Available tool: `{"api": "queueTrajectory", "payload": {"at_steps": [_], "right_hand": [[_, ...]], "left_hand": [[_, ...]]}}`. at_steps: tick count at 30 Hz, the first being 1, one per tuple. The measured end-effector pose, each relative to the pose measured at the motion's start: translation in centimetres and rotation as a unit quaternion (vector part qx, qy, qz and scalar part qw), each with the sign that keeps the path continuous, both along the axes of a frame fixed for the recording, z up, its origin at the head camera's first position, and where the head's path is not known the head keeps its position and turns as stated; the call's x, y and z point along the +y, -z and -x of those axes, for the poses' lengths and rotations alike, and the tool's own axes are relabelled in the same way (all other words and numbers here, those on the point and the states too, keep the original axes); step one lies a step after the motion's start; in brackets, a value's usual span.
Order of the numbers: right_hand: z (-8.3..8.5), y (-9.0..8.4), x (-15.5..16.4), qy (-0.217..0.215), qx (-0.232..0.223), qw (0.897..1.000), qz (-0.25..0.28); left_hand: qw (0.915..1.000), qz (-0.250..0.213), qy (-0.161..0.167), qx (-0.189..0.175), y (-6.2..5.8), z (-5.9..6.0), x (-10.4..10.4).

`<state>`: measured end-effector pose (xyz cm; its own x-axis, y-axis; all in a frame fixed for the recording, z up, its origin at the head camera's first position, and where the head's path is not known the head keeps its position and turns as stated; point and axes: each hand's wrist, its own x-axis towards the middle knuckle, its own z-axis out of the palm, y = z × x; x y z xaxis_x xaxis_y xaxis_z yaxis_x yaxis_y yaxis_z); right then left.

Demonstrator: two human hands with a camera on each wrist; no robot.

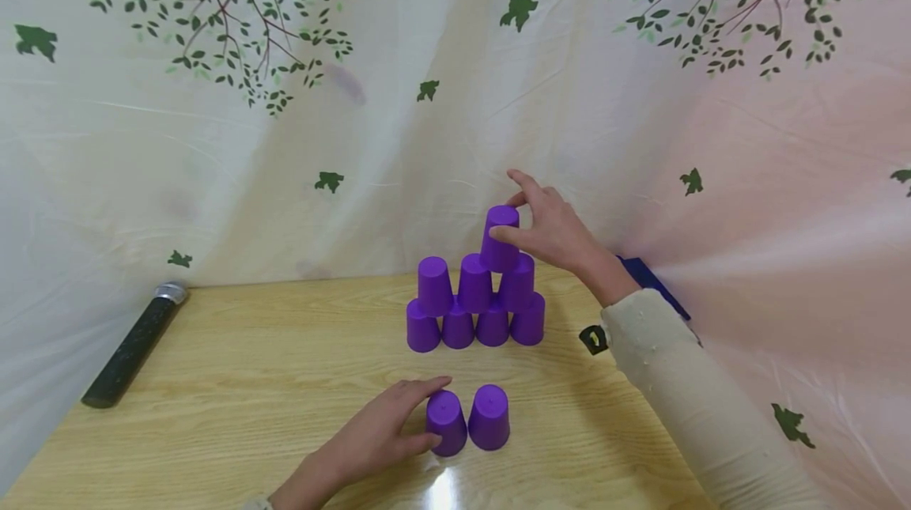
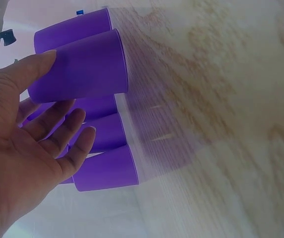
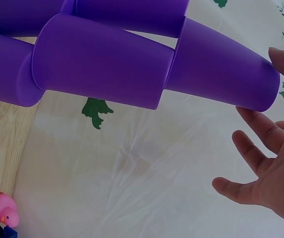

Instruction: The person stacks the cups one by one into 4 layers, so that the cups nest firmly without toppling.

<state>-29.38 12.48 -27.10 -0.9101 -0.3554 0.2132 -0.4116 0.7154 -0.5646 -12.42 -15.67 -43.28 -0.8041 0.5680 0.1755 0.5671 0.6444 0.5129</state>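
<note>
Purple upside-down cups form a stack in the head view: a bottom row (image 1: pixel 458 328) of several, three cups in the second row, and one top cup (image 1: pixel 501 245) over the second row's right and middle cups. My right hand (image 1: pixel 558 229) pinches that top cup near its upper end between thumb and finger; the other fingers are spread. Nearer me stand two loose upside-down cups side by side. My left hand (image 1: pixel 384 427) holds the left loose cup (image 1: pixel 447 421) with thumb and fingers about its sides. The right loose cup (image 1: pixel 489 417) stands just beside it, untouched.
A black microphone-shaped object (image 1: pixel 135 348) with a silver end lies at the table's left. Right of the stack are a small black item (image 1: pixel 593 339) and a dark blue object (image 1: pixel 651 285). A pink toy duck (image 3: pixel 4 209) shows in the right wrist view. Leaf-patterned cloth hangs behind.
</note>
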Motion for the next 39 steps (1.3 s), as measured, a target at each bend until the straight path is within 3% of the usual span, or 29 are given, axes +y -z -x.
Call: {"api": "queueTrajectory", "payload": {"at_steps": [7,31,35,39], "right_hand": [[-0.2,-0.1,0.1,0.001,-0.003,1.0,-0.003],[-0.7,0.1,0.2,0.001,-0.013,1.0,0.0],[-0.6,0.2,0.2,0.0,-0.014,1.0,0.002],[-0.5,0.2,0.4,-0.002,-0.015,1.0,0.002]], "left_hand": [[0.9999,0.0,-0.005,-0.014,0.1,0.0,0.1],[0.9997,-0.006,-0.021,-0.011,0.5,0.1,0.3],[0.9995,-0.006,-0.031,-0.004,0.3,0.1,0.2],[0.9988,-0.011,-0.048,-0.003,-0.9,0.4,-0.3]]}}
